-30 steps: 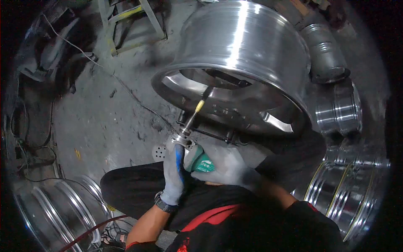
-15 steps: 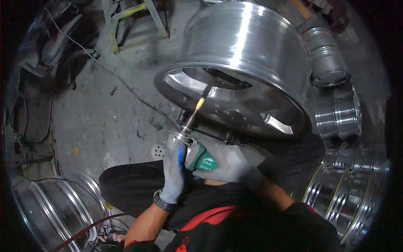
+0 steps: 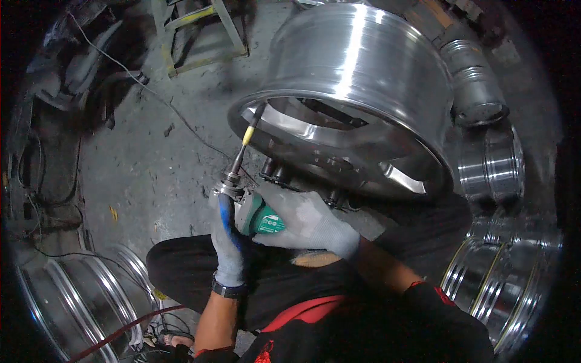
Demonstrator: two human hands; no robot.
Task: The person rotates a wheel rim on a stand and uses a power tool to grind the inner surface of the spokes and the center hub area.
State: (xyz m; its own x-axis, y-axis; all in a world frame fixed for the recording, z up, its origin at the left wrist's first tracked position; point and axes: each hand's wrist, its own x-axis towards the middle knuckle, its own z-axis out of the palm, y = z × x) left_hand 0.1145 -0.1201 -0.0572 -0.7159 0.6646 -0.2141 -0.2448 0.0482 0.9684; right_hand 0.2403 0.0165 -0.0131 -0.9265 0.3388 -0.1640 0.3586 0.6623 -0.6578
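A green power grinder (image 3: 266, 220) sits between my two gloved hands, held over my lap. My left hand (image 3: 230, 242), in a grey glove with a blue patch, is closed around its metal head end. Around the green body wraps my right hand (image 3: 311, 222), also gloved in grey. A long thin spindle (image 3: 238, 158) points up and away from the grinder, with a yellow band and a dark tip. That tip overlaps the left edge of a large polished wheel rim (image 3: 363, 72), which lies tilted with its spoked face toward me.
Dark rollers (image 3: 275, 171) show under the wheel rim's near edge. More metal rims stand at the lower left (image 3: 75, 296), and others line the right side (image 3: 490, 163). A metal stand (image 3: 203, 36) is at the back. A cable (image 3: 175, 112) crosses the grey floor.
Both hands have shifted left with the grinder. Its tip has moved from the middle opening of the wheel face to the left edge. The view has shifted slightly.
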